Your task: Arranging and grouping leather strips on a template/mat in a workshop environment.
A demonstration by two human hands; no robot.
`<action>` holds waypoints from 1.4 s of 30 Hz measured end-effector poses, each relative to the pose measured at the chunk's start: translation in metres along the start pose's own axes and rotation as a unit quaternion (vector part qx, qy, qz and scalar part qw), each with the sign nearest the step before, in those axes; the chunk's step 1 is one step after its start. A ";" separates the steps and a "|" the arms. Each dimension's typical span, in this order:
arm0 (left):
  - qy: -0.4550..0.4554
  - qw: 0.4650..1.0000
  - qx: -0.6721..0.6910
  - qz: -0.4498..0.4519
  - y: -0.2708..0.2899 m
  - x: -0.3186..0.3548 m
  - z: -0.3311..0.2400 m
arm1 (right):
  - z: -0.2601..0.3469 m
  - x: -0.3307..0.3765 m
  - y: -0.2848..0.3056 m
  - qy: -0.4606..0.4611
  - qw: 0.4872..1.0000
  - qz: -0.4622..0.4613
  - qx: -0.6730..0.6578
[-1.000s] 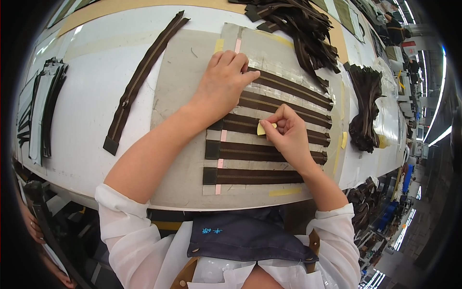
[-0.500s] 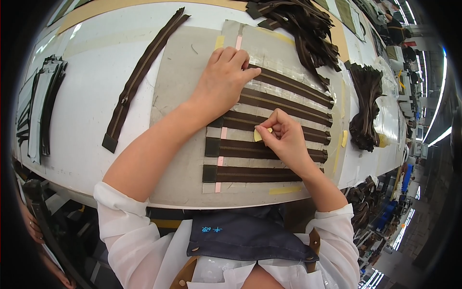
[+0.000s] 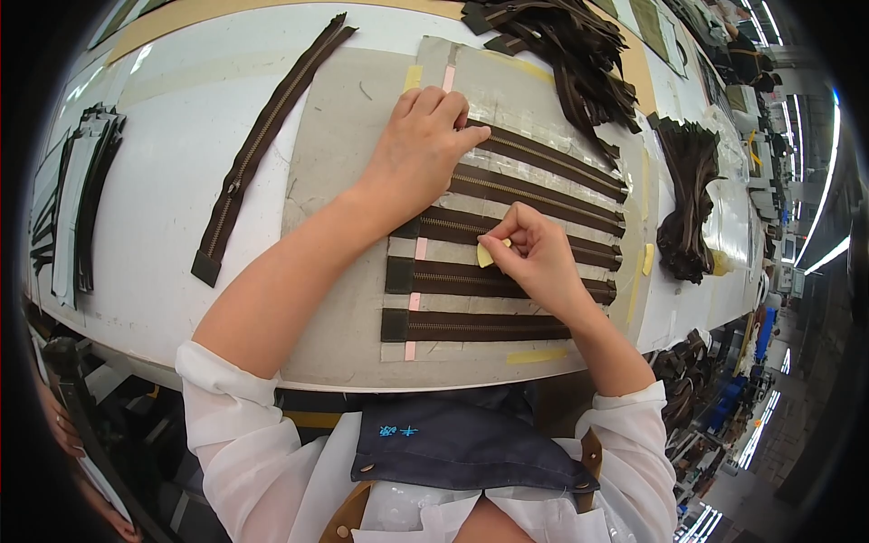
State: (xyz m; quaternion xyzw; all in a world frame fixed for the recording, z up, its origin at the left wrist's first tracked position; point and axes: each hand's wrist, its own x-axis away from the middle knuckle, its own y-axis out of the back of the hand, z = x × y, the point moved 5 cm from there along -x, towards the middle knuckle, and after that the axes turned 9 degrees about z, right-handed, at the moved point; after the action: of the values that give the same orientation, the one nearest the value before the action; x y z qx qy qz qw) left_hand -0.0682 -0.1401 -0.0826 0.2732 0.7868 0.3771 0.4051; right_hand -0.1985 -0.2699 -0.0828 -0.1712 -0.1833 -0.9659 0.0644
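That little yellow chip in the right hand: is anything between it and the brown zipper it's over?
Nothing visible. The right hand pinches the yellow chip right at the third brown zipper; the left hand presses on zippers higher up the board.

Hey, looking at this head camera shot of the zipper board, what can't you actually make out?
- Yellow piece in the right hand: mostly covered by the fingers, so its kind is unclear.
- Left ends of the upper zippers: hidden under the left hand.
- Dark zipper pile: cut off by the top edge.
- Flat stack at far left: bent by the fisheye rim, too small to identify.
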 end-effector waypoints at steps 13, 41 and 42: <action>-0.009 1.000 -0.011 -0.020 0.003 -0.001 -0.002 | 0.013 0.025 -0.010 0.016 0.996 -0.082 0.012; -0.006 1.000 -0.014 -0.013 0.003 0.001 -0.003 | 0.018 0.029 -0.024 0.122 0.965 -0.167 0.160; -0.006 1.000 -0.016 -0.013 0.003 0.001 -0.003 | 0.018 0.029 -0.024 0.127 0.962 -0.174 0.166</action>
State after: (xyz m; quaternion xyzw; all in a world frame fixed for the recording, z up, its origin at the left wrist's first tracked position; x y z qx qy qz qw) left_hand -0.0705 -0.1391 -0.0794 0.2591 0.7817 0.3828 0.4187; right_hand -0.2247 -0.2429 -0.0649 0.0008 -0.3580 -0.9321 -0.0543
